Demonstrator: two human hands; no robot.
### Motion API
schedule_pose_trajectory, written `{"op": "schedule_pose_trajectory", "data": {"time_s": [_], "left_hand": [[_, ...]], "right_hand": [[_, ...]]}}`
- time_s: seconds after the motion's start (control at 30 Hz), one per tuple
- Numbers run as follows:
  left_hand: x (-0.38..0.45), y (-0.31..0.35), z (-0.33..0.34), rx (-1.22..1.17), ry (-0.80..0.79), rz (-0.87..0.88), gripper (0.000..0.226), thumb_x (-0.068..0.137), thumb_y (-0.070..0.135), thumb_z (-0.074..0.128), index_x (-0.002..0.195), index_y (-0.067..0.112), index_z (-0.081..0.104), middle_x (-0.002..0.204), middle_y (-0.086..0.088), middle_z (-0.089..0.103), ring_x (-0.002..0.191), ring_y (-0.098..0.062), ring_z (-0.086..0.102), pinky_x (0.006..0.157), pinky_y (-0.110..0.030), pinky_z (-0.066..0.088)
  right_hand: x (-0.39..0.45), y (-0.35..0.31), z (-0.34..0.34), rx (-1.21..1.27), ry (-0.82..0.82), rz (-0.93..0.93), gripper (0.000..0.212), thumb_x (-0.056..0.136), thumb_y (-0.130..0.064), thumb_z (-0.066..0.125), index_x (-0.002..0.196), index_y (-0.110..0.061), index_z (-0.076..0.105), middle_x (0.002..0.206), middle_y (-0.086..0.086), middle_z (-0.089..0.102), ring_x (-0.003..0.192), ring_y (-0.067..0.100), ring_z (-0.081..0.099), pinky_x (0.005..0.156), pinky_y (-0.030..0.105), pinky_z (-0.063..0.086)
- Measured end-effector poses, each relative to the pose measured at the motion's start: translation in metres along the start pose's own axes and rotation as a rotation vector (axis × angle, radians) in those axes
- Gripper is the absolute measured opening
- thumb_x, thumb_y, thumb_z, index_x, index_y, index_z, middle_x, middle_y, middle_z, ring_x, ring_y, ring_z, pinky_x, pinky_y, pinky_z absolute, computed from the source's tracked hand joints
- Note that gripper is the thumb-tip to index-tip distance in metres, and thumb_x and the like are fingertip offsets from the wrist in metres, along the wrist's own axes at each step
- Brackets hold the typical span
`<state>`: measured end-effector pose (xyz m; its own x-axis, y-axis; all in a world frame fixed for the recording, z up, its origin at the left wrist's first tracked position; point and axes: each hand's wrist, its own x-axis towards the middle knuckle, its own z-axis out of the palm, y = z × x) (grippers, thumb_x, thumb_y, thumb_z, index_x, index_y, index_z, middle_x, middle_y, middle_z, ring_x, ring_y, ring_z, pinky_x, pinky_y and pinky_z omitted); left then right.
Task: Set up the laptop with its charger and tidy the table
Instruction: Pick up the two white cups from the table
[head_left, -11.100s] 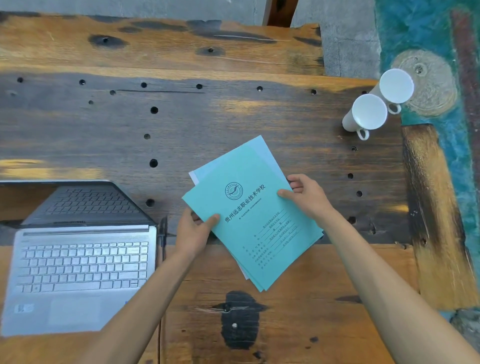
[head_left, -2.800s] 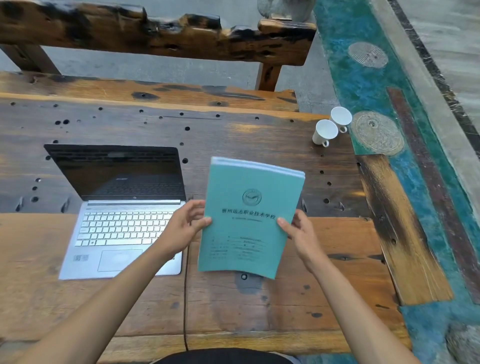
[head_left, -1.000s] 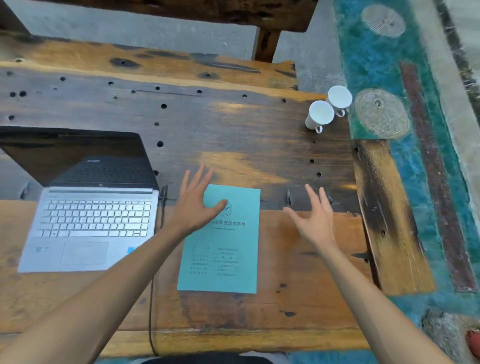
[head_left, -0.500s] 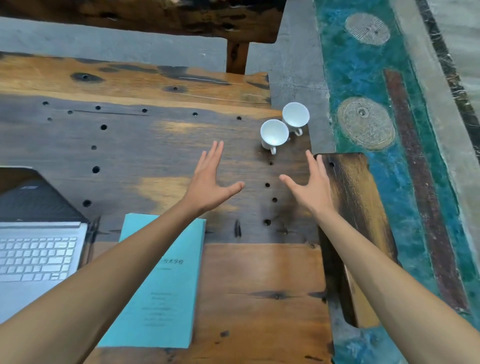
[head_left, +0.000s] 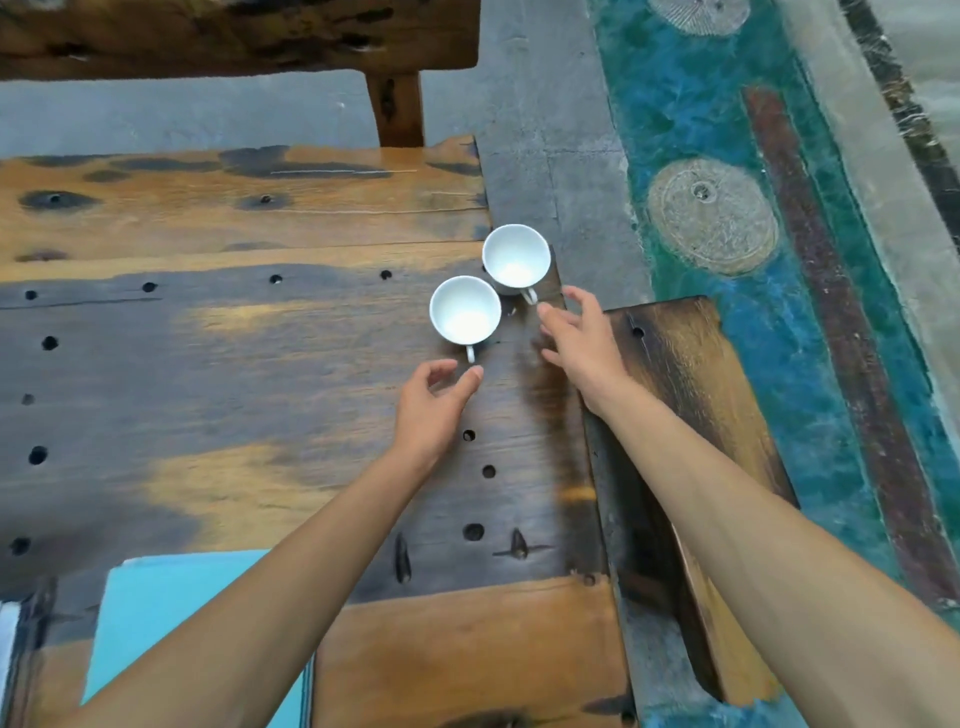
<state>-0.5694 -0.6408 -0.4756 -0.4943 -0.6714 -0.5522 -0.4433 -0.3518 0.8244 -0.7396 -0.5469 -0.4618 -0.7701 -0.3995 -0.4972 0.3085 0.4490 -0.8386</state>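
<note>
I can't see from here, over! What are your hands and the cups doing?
Left hand open, just short of near cup handle. Right hand open, fingertips by far cup handle. Both cups upright, empty, side by side. Nothing in the way.

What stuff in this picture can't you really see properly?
- Silver laptop: only a sliver shows; the head view's left edge cuts it off.
- Teal paper booklet: the left forearm covers much of it, and its printing is hidden.
- Nearer white ceramic cup: the handle is mostly hidden under the bowl.
- Charger: not in view.
</note>
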Motion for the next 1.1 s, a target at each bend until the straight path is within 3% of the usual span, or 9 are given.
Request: {"op": "schedule_pose_trajectory", "data": {"time_s": [0.1,0.27,0.37,0.5,0.6,0.67,0.77,0.93,1.1], "left_hand": [[0.016,-0.003,0.015,-0.044,-0.012,-0.024,0.029,0.088,0.039,0.074,0.108,0.019,0.064,0.118,-0.004,0.069,0.103,-0.013,0.068,0.087,-0.040,0.061],[0.030,-0.002,0.024,-0.119,-0.106,-0.071,0.013,0.095,0.033,0.067,0.099,0.021,0.066,0.117,-0.001,0.067,0.114,-0.016,0.064,0.086,-0.041,0.062],[0.032,-0.002,0.027,-0.158,-0.111,-0.088,0.016,0.101,0.029,0.059,0.103,0.015,0.066,0.115,0.000,0.067,0.113,-0.017,0.066,0.090,-0.040,0.060],[0.030,-0.001,0.026,-0.173,-0.084,-0.092,0.025,0.105,0.025,0.050,0.106,0.009,0.070,0.108,-0.001,0.071,0.110,-0.020,0.069,0.093,-0.032,0.057],[0.025,0.000,0.026,-0.144,-0.077,-0.087,0.024,0.105,0.020,0.050,0.103,0.006,0.070,0.105,-0.007,0.071,0.111,-0.023,0.069,0.094,-0.028,0.055],[0.018,0.002,0.023,-0.136,-0.064,-0.092,0.025,0.105,0.018,0.051,0.104,0.002,0.070,0.107,-0.011,0.071,0.109,-0.023,0.069,0.092,-0.026,0.056],[0.000,0.003,0.013,-0.122,-0.059,-0.088,0.026,0.103,0.018,0.053,0.106,-0.002,0.070,0.105,-0.014,0.071,0.102,-0.022,0.070,0.089,-0.025,0.057],[-0.042,0.001,-0.002,-0.130,-0.001,-0.097,0.025,0.102,0.013,0.055,0.109,-0.007,0.068,0.110,-0.019,0.069,0.106,-0.027,0.069,0.099,-0.035,0.053],[-0.087,0.002,-0.020,-0.111,-0.005,-0.076,0.025,0.101,0.014,0.058,0.106,-0.008,0.069,0.111,-0.023,0.071,0.108,-0.030,0.070,0.097,-0.035,0.055]], "right_hand": [[0.025,-0.008,0.011,0.181,-0.030,0.077,0.038,0.099,-0.032,0.062,0.133,-0.023,0.048,0.123,0.002,0.060,0.112,0.016,0.063,0.081,0.030,0.058],[0.045,-0.005,0.024,0.219,-0.036,0.130,0.023,0.100,-0.032,0.061,0.113,-0.013,0.057,0.120,0.006,0.063,0.110,0.019,0.066,0.086,0.026,0.058],[0.044,-0.004,0.024,0.254,-0.100,0.135,0.020,0.102,-0.030,0.060,0.101,-0.010,0.063,0.115,0.009,0.065,0.111,0.021,0.066,0.086,0.023,0.056],[0.037,-0.001,0.024,0.199,-0.206,0.110,0.030,0.104,-0.018,0.055,0.123,0.004,0.063,0.125,0.017,0.065,0.119,0.024,0.064,0.099,0.026,0.053],[0.033,0.001,0.032,0.162,-0.217,0.059,0.029,0.104,-0.010,0.053,0.118,0.012,0.065,0.115,0.017,0.068,0.112,0.019,0.065,0.104,0.029,0.051],[0.029,0.002,0.035,0.201,-0.186,0.045,0.026,0.103,-0.007,0.055,0.110,0.015,0.067,0.102,0.014,0.067,0.103,0.017,0.064,0.101,0.029,0.053],[0.017,0.006,0.034,0.294,-0.158,0.036,0.017,0.099,0.000,0.057,0.102,0.008,0.072,0.091,0.009,0.070,0.095,0.015,0.066,0.086,0.017,0.057],[-0.024,0.023,0.016,0.308,-0.174,0.035,0.021,0.098,-0.003,0.061,0.111,0.011,0.070,0.104,0.013,0.071,0.097,0.018,0.070,0.083,0.015,0.057],[-0.083,0.033,-0.008,0.267,-0.153,0.017,0.025,0.100,-0.007,0.060,0.116,0.010,0.068,0.114,0.017,0.071,0.097,0.015,0.071,0.087,0.016,0.057]]}}
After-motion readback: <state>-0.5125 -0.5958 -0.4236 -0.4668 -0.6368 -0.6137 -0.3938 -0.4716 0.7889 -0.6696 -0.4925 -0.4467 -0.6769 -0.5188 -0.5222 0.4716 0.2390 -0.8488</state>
